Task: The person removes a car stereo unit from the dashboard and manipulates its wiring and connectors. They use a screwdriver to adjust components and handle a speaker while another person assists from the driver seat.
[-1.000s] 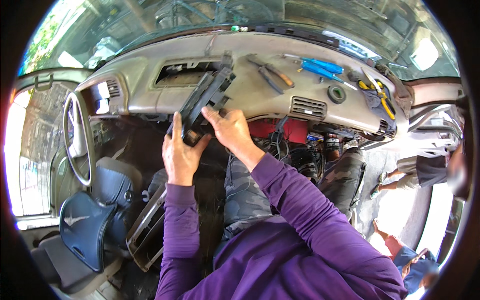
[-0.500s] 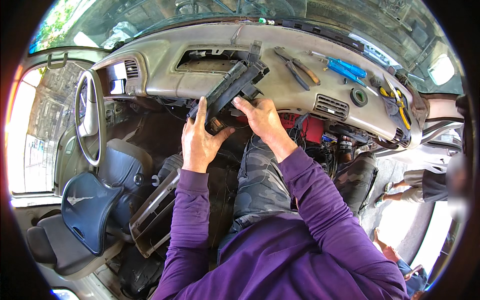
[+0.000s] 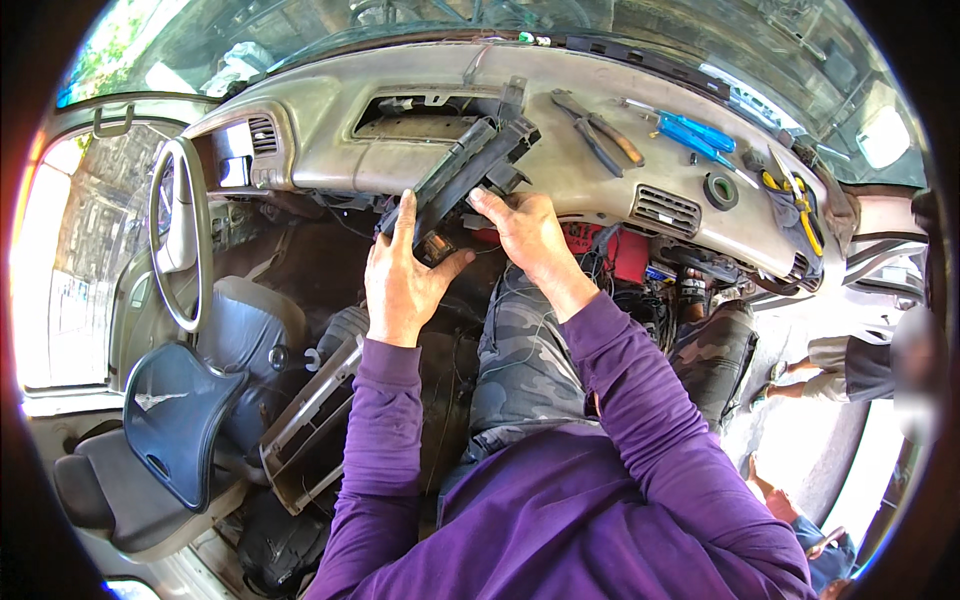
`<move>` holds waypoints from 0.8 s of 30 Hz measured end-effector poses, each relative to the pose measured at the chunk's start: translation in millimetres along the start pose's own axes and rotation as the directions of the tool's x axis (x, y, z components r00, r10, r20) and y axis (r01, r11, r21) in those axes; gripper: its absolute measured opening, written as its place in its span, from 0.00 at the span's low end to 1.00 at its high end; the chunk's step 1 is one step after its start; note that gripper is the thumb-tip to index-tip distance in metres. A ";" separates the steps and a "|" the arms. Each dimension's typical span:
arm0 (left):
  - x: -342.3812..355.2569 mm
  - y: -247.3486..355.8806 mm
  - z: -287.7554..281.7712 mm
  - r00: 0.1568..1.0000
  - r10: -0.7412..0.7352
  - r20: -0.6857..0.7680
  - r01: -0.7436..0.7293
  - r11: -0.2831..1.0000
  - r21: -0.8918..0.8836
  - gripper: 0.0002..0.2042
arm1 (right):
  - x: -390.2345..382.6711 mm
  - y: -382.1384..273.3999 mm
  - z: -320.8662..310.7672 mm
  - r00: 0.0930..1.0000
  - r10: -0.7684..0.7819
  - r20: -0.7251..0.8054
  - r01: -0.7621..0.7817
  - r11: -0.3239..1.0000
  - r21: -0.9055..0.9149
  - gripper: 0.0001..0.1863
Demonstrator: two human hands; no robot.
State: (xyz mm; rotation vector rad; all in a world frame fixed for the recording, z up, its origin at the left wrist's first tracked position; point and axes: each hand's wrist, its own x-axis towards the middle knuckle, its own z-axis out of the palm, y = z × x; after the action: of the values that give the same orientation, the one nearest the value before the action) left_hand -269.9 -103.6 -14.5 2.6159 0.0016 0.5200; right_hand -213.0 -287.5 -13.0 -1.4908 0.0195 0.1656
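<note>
Between my hands is a long black plastic housing (image 3: 465,175), tilted with its upper end over the beige dashboard (image 3: 330,150). My left hand (image 3: 405,275) grips its lower end, the index finger laid along its side and the thumb near a small part with an orange-brown patch (image 3: 434,246). My right hand (image 3: 530,232) holds the housing's right side, with the thumb on top and the other fingers partly hidden. Just beyond the housing is a rectangular opening (image 3: 410,124) in the dashboard.
Pliers (image 3: 598,135), blue-handled tools (image 3: 695,137), a black tape roll (image 3: 719,191) and yellow-handled cutters (image 3: 800,215) lie on the dashboard. The steering wheel (image 3: 205,235) is at left, above a dark seat (image 3: 130,490). A beige trim panel (image 3: 310,425) leans beside my left arm. People stand outside at right.
Both hands keep their hold on the housing, which has barely shifted. The dashboard tools lie in the same places.
</note>
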 end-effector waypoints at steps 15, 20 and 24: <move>15.3 -11.2 -14.0 0.994 -0.032 0.107 0.052 0.979 -0.195 0.54 | -24.7 24.0 -14.9 0.817 -0.571 0.087 0.432 0.505 -0.747 0.42; 15.5 -13.5 -15.4 0.995 -0.022 0.092 0.045 0.966 -0.256 0.54 | -25.4 23.7 -11.3 0.891 -0.436 0.129 0.378 0.553 -0.743 0.48; 16.5 -10.3 -22.1 0.969 -0.117 0.215 0.174 0.948 -0.265 0.56 | -25.9 28.3 -11.2 0.867 -0.470 0.166 0.426 0.526 -0.736 0.50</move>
State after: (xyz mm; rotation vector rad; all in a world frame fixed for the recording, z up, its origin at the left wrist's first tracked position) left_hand -261.7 -83.0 4.9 2.3523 0.0537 0.1902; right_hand -241.1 -299.2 -38.9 -2.2971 -0.4541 -0.3481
